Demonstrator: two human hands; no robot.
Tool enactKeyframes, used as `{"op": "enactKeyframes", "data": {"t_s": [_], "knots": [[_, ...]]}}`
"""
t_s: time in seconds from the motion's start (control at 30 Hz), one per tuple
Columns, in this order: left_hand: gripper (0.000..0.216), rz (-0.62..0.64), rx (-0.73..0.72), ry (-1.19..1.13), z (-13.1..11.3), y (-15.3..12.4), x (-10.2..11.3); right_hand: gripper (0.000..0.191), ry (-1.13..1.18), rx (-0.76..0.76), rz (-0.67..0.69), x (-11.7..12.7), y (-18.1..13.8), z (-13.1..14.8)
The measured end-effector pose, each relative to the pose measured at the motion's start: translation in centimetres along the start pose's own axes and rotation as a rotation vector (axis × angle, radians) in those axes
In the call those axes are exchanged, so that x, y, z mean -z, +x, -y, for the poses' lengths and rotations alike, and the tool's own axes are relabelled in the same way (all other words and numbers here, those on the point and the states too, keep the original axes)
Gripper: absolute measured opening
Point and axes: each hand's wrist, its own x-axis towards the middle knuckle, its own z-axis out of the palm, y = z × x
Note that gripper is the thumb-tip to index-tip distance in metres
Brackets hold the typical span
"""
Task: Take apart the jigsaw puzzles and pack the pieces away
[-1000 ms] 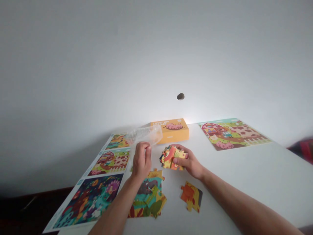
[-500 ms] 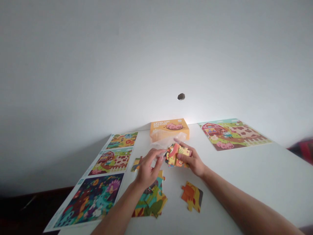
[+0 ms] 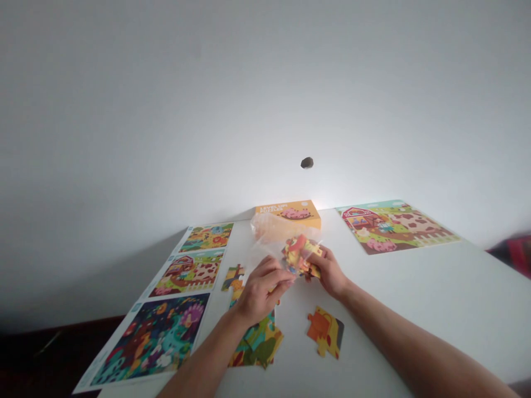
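My right hand [image 3: 333, 276] grips a stack of puzzle pieces [image 3: 299, 253], thumb on top, above the middle of the table. A clear plastic bag [image 3: 269, 231] lies behind the stack and partly covers it. My left hand [image 3: 265, 287] is closed in a pinch at the bag's near edge, just left of the stack. Under my left forearm, a group of puzzle pieces [image 3: 259, 344] with green leaves is partly hidden. One loose orange and yellow puzzle piece [image 3: 327, 333] lies flat below my right hand.
A yellow puzzle box [image 3: 313, 216] stands against the wall behind the bag. The finished farm puzzle [image 3: 400, 226] lies at the back right. A picture sheet [image 3: 218, 296] with three scenes runs along the table's left edge. The white table [image 3: 431, 298] extends to the right.
The plastic bag has come up around the puzzle pieces in my right hand. My left hand has moved slightly right and down, from the stack's side to the bag's edge.
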Motion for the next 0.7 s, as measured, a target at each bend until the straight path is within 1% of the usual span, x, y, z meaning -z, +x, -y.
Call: {"op": "enactKeyframes", "data": {"t_s": [0.1, 0.2, 0.27, 0.37, 0.47, 0.57, 0.63, 0.7], "knots": [[0.021, 0.061, -0.024, -0.002, 0.0, -0.1, -0.1, 0.033, 0.088, -0.102, -0.016, 0.0, 0.1, 0.0], [0.024, 0.095, -0.047, -0.025, -0.1, -0.2, -0.3, 0.035, 0.184, -0.14, -0.027, -0.3, -0.1, 0.4], [0.025, 0.102, -0.035, -0.035, -0.1, -0.3, -0.5, 0.037, 0.227, -0.123, -0.026, -0.5, -0.3, 0.7], [0.024, 0.108, -0.015, -0.056, -0.3, -0.4, -0.9, 0.04, 0.222, -0.04, 0.0, -0.9, -0.5, 0.9], [0.024, 0.059, -0.017, -0.115, -0.8, -0.4, -1.2, 0.04, 0.116, 0.075, -0.021, -1.1, -0.5, 0.6], [0.028, -0.002, -0.042, -0.196, -1.6, -0.2, -1.4, 0.041, -0.063, 0.187, -0.123, -1.0, -0.3, 0.3], [0.03, 0.017, -0.062, -0.234, -2.2, 0.0, -1.5, 0.041, -0.241, 0.226, -0.16, -0.9, -0.3, 0.2], [0.029, 0.08, -0.067, -0.28, -2.9, 0.1, -1.7, 0.045, -0.378, 0.204, -0.139, -1.1, -0.4, 0.1]]}}
